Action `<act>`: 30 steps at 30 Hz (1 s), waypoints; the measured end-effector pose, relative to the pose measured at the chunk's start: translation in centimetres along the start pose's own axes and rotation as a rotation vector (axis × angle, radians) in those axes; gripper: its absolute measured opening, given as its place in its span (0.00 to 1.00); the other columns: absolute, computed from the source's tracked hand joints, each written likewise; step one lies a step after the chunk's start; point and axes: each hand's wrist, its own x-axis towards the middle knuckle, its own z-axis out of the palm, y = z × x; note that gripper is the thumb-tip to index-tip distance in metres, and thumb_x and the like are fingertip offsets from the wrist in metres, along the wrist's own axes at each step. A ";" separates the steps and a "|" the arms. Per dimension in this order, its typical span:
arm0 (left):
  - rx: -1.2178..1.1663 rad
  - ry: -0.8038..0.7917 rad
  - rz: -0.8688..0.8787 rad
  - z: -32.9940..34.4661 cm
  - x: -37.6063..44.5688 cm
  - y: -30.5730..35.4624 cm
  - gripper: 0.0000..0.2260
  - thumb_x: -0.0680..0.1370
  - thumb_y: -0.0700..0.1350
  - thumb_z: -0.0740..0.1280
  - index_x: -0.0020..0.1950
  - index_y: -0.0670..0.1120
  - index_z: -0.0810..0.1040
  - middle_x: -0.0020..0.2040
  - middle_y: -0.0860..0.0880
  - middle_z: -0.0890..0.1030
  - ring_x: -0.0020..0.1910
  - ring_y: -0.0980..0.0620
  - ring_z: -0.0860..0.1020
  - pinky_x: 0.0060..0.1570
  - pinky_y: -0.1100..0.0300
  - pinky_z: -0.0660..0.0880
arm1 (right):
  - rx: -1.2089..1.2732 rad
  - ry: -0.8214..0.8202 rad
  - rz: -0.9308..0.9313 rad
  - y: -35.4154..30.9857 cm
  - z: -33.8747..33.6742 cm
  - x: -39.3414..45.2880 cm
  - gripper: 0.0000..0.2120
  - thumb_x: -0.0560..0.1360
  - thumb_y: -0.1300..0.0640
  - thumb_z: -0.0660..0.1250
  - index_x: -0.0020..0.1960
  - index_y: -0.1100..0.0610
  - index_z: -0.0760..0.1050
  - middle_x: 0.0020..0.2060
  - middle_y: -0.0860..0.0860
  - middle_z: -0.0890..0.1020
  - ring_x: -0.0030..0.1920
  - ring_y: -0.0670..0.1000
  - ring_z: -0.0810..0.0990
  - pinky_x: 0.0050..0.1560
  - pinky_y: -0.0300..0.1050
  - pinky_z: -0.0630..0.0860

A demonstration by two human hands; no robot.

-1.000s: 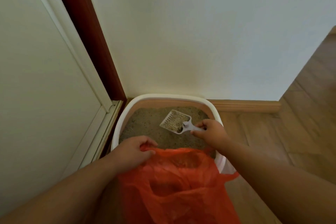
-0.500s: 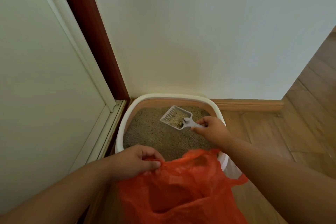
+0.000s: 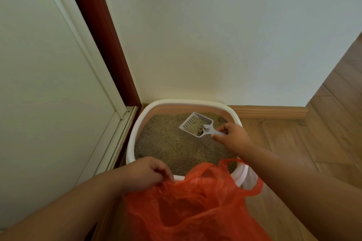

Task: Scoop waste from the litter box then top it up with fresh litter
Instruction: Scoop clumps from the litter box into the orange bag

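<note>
While the right hand (image 3: pixel 233 137) is pinching the handle of the scoop (image 3: pixel 196 125) between thumb and curled fingers, the slotted head is hovering over the far part of the box (image 3: pixel 131 139), carrying litter and a dark clump. Tan litter (image 3: pixel 172 146) is filling the box, which is sitting in the corner against the wall (image 3: pixel 215 35) and beside the door (image 3: pixel 39 64). The left hand (image 3: pixel 146 174) is gripping the near rim of the bag (image 3: pixel 195 207), fingers curled round the orange plastic, holding its mouth open at the box's near edge.
</note>
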 end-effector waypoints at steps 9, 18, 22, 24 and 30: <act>0.021 -0.041 0.049 0.2 -0.2 0.4 0.12 0.80 0.43 0.66 0.50 0.58 0.87 0.51 0.55 0.86 0.54 0.48 0.84 0.60 0.52 0.80 | 0.058 -0.125 -0.037 -0.2 0.4 -0.4 0.09 0.72 0.52 0.79 0.46 0.53 0.81 0.39 0.52 0.84 0.34 0.46 0.78 0.32 0.40 0.74; 0.010 -0.010 0.033 0.0 0.3 0.0 0.13 0.80 0.41 0.66 0.50 0.57 0.87 0.49 0.55 0.87 0.51 0.51 0.85 0.60 0.50 0.80 | 0.055 -0.150 -0.046 0.6 -0.1 -0.6 0.09 0.71 0.52 0.79 0.46 0.53 0.82 0.41 0.52 0.85 0.40 0.50 0.83 0.39 0.44 0.79; 0.000 0.007 0.033 0.2 0.4 -0.1 0.13 0.80 0.41 0.65 0.50 0.57 0.86 0.48 0.53 0.87 0.51 0.50 0.85 0.59 0.50 0.81 | 0.026 -0.167 -0.048 0.8 -0.1 -0.4 0.09 0.71 0.51 0.79 0.46 0.53 0.82 0.41 0.53 0.85 0.39 0.51 0.82 0.39 0.45 0.79; -0.007 0.023 0.043 0.2 0.4 -0.4 0.13 0.80 0.40 0.66 0.49 0.57 0.85 0.48 0.51 0.87 0.50 0.46 0.85 0.58 0.47 0.81 | 0.041 -0.156 -0.036 0.9 -0.2 -0.3 0.09 0.71 0.51 0.79 0.47 0.53 0.82 0.42 0.53 0.85 0.40 0.52 0.83 0.39 0.45 0.79; -0.048 0.086 0.116 0.0 0.3 -0.8 0.11 0.78 0.31 0.62 0.43 0.47 0.72 0.40 0.51 0.84 0.36 0.58 0.79 0.40 0.57 0.78 | 0.050 -0.144 -0.036 1.0 -0.3 -0.2 0.09 0.71 0.51 0.79 0.47 0.52 0.82 0.40 0.51 0.86 0.39 0.51 0.83 0.40 0.48 0.80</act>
